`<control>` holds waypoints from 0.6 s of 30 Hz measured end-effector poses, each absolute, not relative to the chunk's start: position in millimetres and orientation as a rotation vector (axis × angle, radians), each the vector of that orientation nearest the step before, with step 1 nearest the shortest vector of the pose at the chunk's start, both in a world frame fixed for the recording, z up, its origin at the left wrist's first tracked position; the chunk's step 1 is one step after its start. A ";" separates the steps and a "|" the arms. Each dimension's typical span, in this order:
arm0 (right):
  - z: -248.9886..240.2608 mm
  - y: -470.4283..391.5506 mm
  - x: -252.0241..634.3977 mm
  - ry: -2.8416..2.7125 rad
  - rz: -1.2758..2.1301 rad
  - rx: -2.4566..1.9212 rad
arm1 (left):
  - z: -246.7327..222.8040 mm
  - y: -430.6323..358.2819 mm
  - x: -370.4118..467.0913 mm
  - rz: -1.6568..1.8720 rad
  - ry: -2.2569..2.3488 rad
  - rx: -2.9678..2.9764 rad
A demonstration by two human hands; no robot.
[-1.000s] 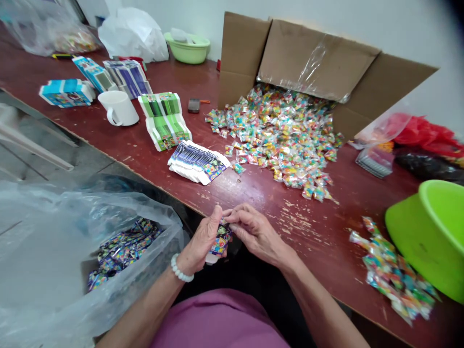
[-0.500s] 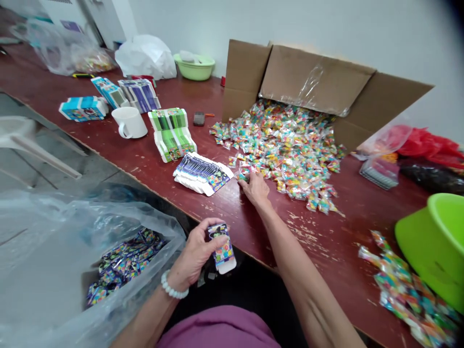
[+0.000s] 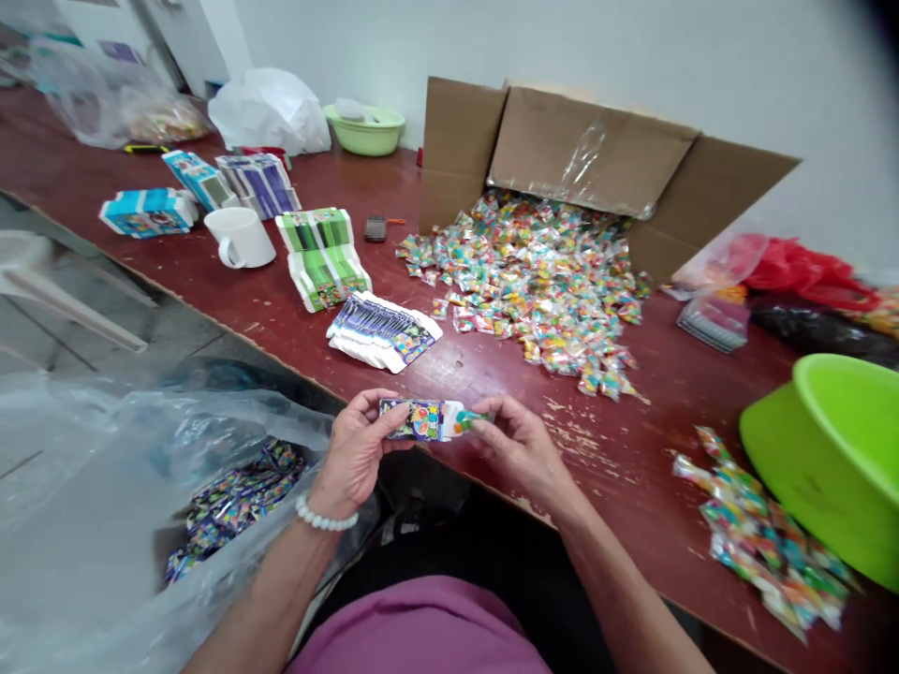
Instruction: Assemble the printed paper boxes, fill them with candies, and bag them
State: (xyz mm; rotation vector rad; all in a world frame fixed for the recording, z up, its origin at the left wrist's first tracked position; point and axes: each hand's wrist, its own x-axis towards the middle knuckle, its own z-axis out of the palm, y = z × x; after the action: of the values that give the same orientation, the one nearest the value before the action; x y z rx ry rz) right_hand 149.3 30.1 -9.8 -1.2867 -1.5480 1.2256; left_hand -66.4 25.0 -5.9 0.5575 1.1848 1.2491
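My left hand (image 3: 361, 447) is wrapped round a small purple printed candy box (image 3: 420, 421), lying sideways above the table's front edge. The box's white flap end is open and points to the right. At that end my right hand (image 3: 520, 445) pinches a wrapped candy (image 3: 464, 421) in clear film, its tip at the box's mouth. Behind both hands lies a fanned stack of flat purple cartons (image 3: 383, 332). A wide heap of wrapped candies (image 3: 540, 281) spreads out from a tipped cardboard box (image 3: 572, 154).
Green flat cartons (image 3: 324, 257), a white mug (image 3: 240, 238) and blue cartons (image 3: 149, 212) stand to the left. A lime-green basin (image 3: 829, 459) and more wrapped candies (image 3: 765, 534) are at right. A clear plastic bag (image 3: 91, 496) holds filled-looking purple packs (image 3: 239, 505) below left.
My right hand has come back from the candy heap to the box with a wrapped candy. My left hand has turned the box from upright to sideways and raised it slightly.
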 end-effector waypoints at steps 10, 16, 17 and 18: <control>23.7 7.2 171.1 -1.965 0.787 -1.203 | -1.7 -4.6 -46.5 0.824 0.842 0.713; 27.8 1.7 177.3 -1.799 1.097 -1.242 | 2.3 -13.7 -30.5 0.597 0.742 0.921; 27.4 2.0 179.4 -1.754 1.160 -1.234 | 4.1 -13.6 -29.8 0.603 0.751 0.944; 27.5 2.4 181.8 -1.731 1.210 -1.212 | 6.1 -13.3 -29.6 0.609 0.758 0.967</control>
State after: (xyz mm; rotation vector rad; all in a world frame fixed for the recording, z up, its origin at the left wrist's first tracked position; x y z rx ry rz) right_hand 181.8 2.4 27.5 -1.2125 -1.7306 1.2098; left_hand -29.6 -13.3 6.1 0.9668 0.7582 0.6090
